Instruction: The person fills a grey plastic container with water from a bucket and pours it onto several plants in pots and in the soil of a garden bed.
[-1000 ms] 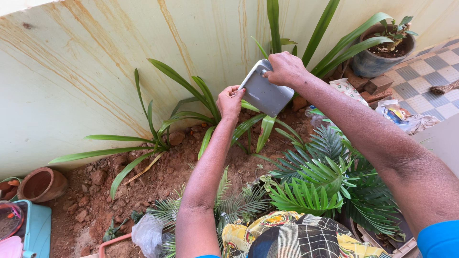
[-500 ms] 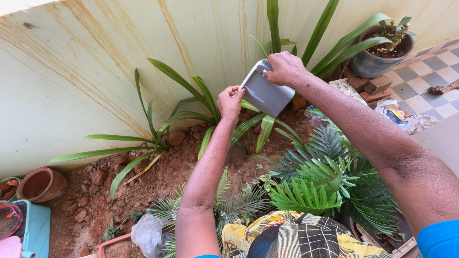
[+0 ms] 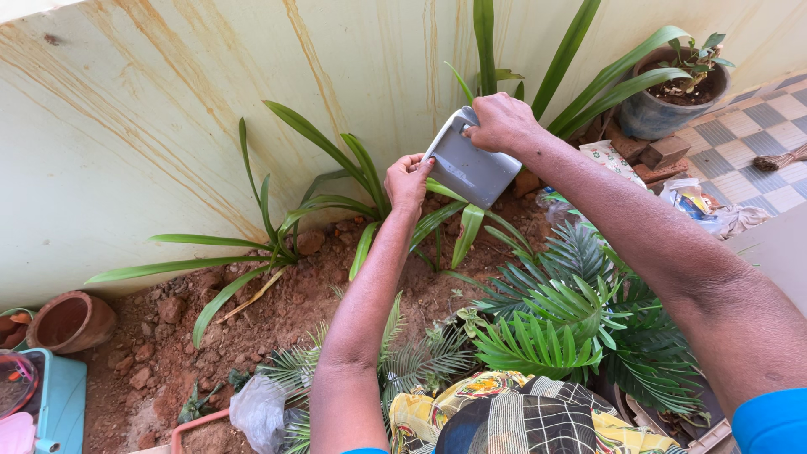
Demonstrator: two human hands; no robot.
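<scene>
Reaching forward over red, lumpy soil, the left hand is stretched out on a straight arm, its fingers pinching the lower-left edge of a grey plastic container. That flat, rounded-cornered container is tilted above the long strap-leaved plant near the streaked wall. Gripping its upper right corner from above, the right hand is clenched around it, forearm angled down to the right. Further right lie a crumpled printed packet, bricks and a round grey pot
</scene>
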